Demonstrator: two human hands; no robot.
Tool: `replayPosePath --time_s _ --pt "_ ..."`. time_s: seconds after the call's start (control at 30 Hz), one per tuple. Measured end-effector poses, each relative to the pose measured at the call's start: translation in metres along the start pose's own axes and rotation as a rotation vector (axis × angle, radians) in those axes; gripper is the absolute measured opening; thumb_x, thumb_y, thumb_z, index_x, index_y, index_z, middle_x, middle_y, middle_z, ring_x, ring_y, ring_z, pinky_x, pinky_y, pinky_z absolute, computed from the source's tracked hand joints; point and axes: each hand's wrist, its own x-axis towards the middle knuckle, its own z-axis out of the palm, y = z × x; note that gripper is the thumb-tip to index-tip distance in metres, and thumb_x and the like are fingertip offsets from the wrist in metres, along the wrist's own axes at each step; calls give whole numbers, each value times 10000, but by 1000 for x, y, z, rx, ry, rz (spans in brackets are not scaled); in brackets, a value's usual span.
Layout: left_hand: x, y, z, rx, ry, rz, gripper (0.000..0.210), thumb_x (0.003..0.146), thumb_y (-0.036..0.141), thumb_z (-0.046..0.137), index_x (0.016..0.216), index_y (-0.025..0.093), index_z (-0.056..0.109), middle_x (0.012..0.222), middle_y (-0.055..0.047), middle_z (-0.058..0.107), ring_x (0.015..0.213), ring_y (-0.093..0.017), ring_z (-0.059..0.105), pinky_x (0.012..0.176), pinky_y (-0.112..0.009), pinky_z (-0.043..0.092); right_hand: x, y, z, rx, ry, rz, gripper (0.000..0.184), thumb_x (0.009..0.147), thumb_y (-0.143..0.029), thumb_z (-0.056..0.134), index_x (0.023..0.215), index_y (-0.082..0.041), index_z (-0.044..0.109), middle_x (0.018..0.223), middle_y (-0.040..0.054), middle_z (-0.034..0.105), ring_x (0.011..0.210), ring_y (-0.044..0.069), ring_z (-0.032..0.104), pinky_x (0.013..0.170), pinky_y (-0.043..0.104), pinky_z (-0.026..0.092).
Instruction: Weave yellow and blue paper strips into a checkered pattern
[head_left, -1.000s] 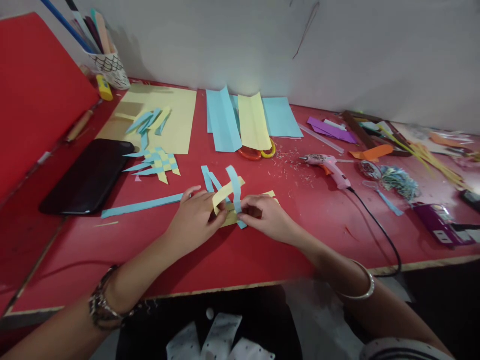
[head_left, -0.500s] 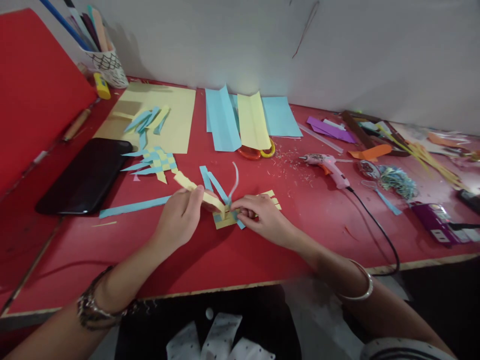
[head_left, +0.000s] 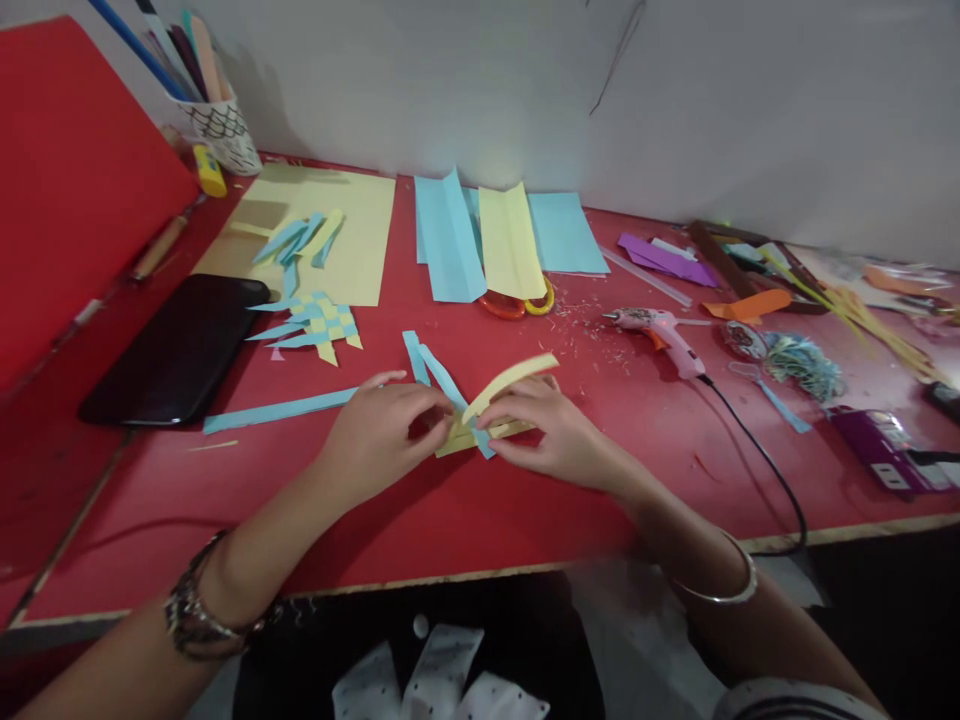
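Note:
Small woven paper strips (head_left: 452,443) in yellow and blue lie on the red table between my two hands. My left hand (head_left: 382,425) is curled in a pinch at the weave's left side, thumb and forefinger on it. From the right, my right hand (head_left: 551,430) has its fingers closed at the loose yellow paper strip (head_left: 510,379), which curves up and right above the weave. Blue strip ends (head_left: 442,374) stick out toward the back, and another blue end (head_left: 484,443) points toward me. Fingers hide part of the weave.
A finished-looking woven paper fish (head_left: 319,322) lies left, beside a black phone (head_left: 176,350) and a long blue strip (head_left: 281,410). Folded paper sheets (head_left: 510,240) partly cover scissors (head_left: 540,297) at the back. Right are a pink glue gun (head_left: 660,335) and a purple power strip (head_left: 874,450).
The yellow strip, earlier in my left hand and pointing left, now extends to the right by my right hand. My left hand has moved right, against the weave. The upright pale strip no longer shows.

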Motion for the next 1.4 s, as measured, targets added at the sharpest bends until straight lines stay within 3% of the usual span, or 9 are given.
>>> replayPosePath --time_s 0.1,0.2,0.5,0.63,0.83,1.0,1.2,1.3,1.4 --pt "0 -3 2 12 -26 52 200 788 327 452 747 206 606 726 2 669 680 -162 587 767 -313 401 0 4 -7 33 -183 -6 225 783 -238 558 1006 -217 581 1086 38 598 997 165 524 864 310 375" --pt "0 -5 3 12 -78 75 190 772 382 522 761 210 601 757 -1 651 726 -177 576 720 -306 397 0 8 -7 43 -249 -17 191 814 -260 534 989 -212 593 1155 45 569 1066 169 499 917 325 361" --pt "-1 -7 3 -27 -135 81 66 740 267 586 784 220 600 801 10 617 759 -167 566 696 -286 393 2 8 -1 -58 -152 -55 149 780 -257 585 909 -191 618 1094 77 574 1054 186 491 882 328 363" --pt "-1 -7 3 -45 -144 93 39 738 223 585 775 218 596 820 13 617 773 -163 565 677 -280 386 -1 8 -3 -205 -134 -71 100 812 -251 544 842 -206 628 952 50 613 917 172 530 811 334 326" --pt "-1 -8 5 -16 -130 101 59 731 222 593 786 201 588 802 1 611 758 -168 562 644 -273 381 -2 4 -2 -379 -159 -177 272 905 -208 352 789 -196 598 832 27 632 797 142 533 723 308 300" --pt "-1 -8 5 1 -125 110 71 739 234 582 800 198 590 772 -3 601 733 -162 560 646 -268 389 -1 1 4 -349 -130 -239 276 905 -176 340 786 -166 589 804 39 643 799 146 541 715 285 331" --pt "-1 -9 3 -10 -147 137 90 761 266 540 810 209 588 799 -7 604 741 -161 559 643 -264 396 -3 10 4 -190 -71 -59 128 832 -227 506 897 -213 616 948 45 642 895 177 557 782 319 364" --pt "-2 -10 -1 -5 -171 142 103 762 301 544 799 215 586 795 -6 600 735 -162 555 643 -269 395 -1 14 2 -122 -77 -68 178 825 -212 513 975 -205 610 1095 73 591 1022 183 521 866 330 361" --pt "-2 -9 -4 2 -201 137 104 746 302 567 803 217 586 813 -6 595 737 -164 553 627 -268 393 2 15 1 -94 -93 -80 187 823 -203 514 983 -187 612 1084 78 596 1018 182 527 874 338 364"
